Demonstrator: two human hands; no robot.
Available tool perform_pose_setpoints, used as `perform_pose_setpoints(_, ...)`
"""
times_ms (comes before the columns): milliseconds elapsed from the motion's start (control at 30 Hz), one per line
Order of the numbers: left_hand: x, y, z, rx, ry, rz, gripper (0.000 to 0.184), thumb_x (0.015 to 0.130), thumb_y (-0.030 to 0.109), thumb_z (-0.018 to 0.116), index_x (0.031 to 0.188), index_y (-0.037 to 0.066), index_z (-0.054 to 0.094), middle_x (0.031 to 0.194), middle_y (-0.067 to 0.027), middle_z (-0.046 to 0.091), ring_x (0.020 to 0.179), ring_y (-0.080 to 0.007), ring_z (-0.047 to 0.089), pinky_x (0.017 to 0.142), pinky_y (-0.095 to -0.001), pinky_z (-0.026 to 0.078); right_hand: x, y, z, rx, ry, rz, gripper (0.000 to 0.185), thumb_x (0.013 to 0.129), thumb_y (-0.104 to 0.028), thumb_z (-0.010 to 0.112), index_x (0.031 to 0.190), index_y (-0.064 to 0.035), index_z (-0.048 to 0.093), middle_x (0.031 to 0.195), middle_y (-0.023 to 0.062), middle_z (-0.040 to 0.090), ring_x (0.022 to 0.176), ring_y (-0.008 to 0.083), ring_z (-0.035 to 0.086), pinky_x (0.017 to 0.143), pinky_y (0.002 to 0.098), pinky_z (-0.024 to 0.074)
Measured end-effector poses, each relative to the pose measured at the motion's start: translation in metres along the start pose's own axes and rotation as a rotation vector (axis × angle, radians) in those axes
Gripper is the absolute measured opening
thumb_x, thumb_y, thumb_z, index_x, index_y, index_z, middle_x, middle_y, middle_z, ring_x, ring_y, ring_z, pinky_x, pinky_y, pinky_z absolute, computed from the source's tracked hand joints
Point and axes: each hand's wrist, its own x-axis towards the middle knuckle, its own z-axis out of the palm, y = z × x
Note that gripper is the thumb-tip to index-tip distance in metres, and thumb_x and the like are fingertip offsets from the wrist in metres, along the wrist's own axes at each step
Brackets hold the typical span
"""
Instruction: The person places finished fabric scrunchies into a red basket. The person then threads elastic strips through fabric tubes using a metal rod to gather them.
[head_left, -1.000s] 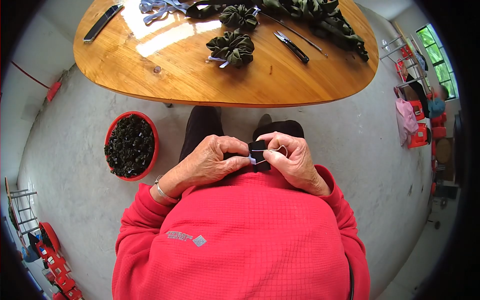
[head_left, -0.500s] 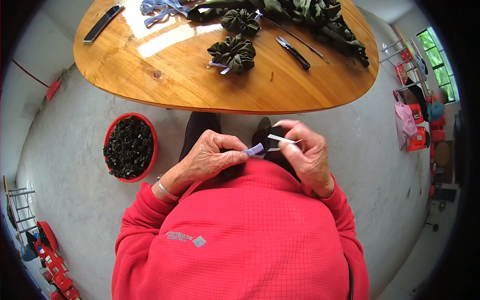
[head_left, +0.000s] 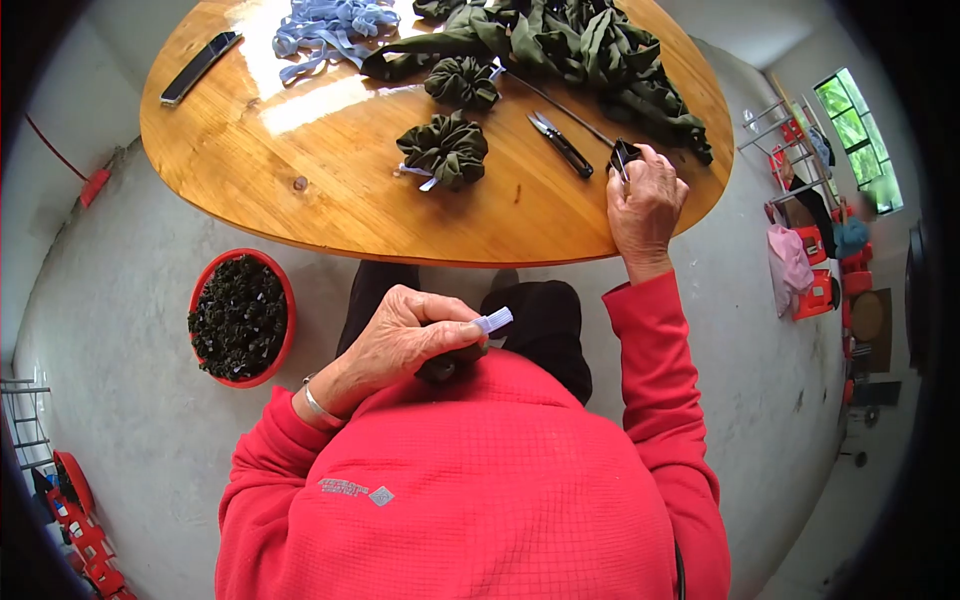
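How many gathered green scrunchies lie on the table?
2: a near scrunchie and a far scrunchie just beyond it, beside the green cloth. The cloth may hide more.

Table (head_left: 350,195), far left: flat, dark, phone-like object (head_left: 200,68). Left wall: red broom-like head (head_left: 95,187) at its foot, thin handle slanting up. Far right: window (head_left: 858,140), greenery outside; metal frame (head_left: 795,150); pink cloth (head_left: 789,260) beside red plastic items (head_left: 818,295). Near left: second metal frame (head_left: 30,440). Floor (head_left: 740,400) grey.
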Motion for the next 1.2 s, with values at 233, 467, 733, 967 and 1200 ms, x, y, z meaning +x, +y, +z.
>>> perform_pose_setpoints(233, 0.0, 0.005, 0.004, -0.011, 0.009, -0.023, 0.017, 0.086, 0.018, 0.065, 0.083, 0.002, 0.07, 0.07, 0.0027, 0.061, 0.057, -0.0014, 0.049, 0.048, -0.0168, 0.04, 0.011, 0.006, 0.019, 0.193, -0.034, 0.118, 0.024, 0.075, -0.02, 0.069, 0.094, -0.0064, 0.062, 0.121, 0.0119, 0.055, 0.115, 0.0293, 0.048, 0.09, 0.0436, 0.0361)
perform_pose_setpoints(467, 0.001, 0.006, 0.005, -0.011, 0.013, -0.049, 0.014, 0.086, 0.014, 0.064, 0.084, 0.001, 0.069, 0.076, 0.0009, 0.061, 0.06, -0.0018, 0.047, 0.048, -0.0175, 0.038, -0.006, -0.061, -0.084, 1.075, -0.419, 0.165, 0.01, 0.08, 0.001, 0.06, 0.09, 0.0001, 0.063, 0.086, 0.0072, 0.063, 0.082, 0.0143, 0.059, 0.073, 0.0264, 0.0466)
perform_pose_setpoints(733, 0.008, -0.01, 0.006, 0.156, -0.062, 0.115, 0.012, 0.085, 0.009, 0.064, 0.084, -0.002, 0.067, 0.076, -0.0009, 0.062, 0.07, -0.0047, 0.052, 0.062, -0.0207, 0.043, -0.025, -0.09, -0.1, 1.176, -0.69, -0.174, 0.016, 0.073, -0.014, 0.072, 0.083, -0.0051, 0.064, 0.073, 0.0073, 0.061, 0.067, 0.0245, 0.058, 0.061, 0.0332, 0.0442)
perform_pose_setpoints(967, 0.004, -0.008, 0.012, 0.309, -0.084, 0.142, 0.009, 0.083, 0.006, 0.064, 0.083, -0.003, 0.066, 0.076, -0.0023, 0.063, 0.07, -0.0056, 0.054, 0.064, -0.0228, 0.045, -0.024, -0.086, -0.105, 1.146, -0.723, -0.265, 0.011, 0.071, -0.01, 0.069, 0.077, -0.0062, 0.061, 0.069, 0.0067, 0.058, 0.067, 0.0255, 0.057, 0.06, 0.0348, 0.0442)
perform_pose_setpoints(1200, -0.004, 0.003, 0.013, 0.517, -0.01, 0.267, 0.01, 0.081, 0.006, 0.066, 0.089, -0.001, 0.066, 0.078, -0.0021, 0.065, 0.072, -0.0078, 0.057, 0.065, -0.0243, 0.047, -0.032, -0.093, -0.111, 1.055, -0.589, -0.246, 0.011, 0.072, -0.005, 0.065, 0.077, -0.0043, 0.055, 0.072, 0.0098, 0.056, 0.068, 0.0281, 0.056, 0.061, 0.0367, 0.0446)
